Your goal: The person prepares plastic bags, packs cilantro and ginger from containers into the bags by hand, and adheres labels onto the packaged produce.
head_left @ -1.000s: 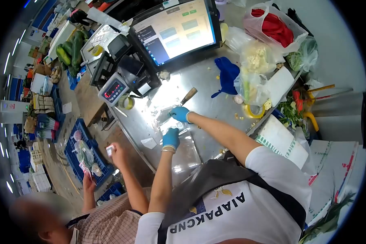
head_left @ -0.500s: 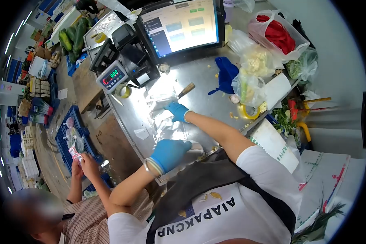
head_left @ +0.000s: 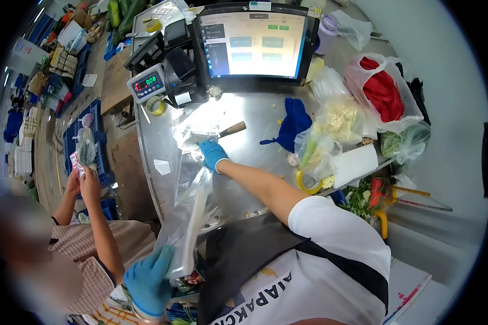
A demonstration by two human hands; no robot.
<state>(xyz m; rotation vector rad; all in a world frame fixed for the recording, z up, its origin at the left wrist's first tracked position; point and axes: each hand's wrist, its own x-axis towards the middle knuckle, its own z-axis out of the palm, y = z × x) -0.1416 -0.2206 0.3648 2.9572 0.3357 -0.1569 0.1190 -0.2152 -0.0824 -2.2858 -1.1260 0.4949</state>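
My left hand wears a blue glove and is closed around the lower end of a roll of plastic film, off the counter's front edge. Clear plastic film runs from the roll up to the metal counter. My right hand, also gloved in blue, grips the film on the counter; glare hides its exact fold. Just beyond the right hand lies a knife with a wooden handle, its blade lost in the shine.
A monitor and a scale display stand at the back. To the right are a blue cloth-like item, bagged vegetables, yellow tape and a bag with red contents. Another person's hands hold a small packet at left.
My left hand has moved down and left with the roll, drawing out a length of film. My right hand stays by the knife. The scale reading went from 0.00 to 0.08. The view has shifted.
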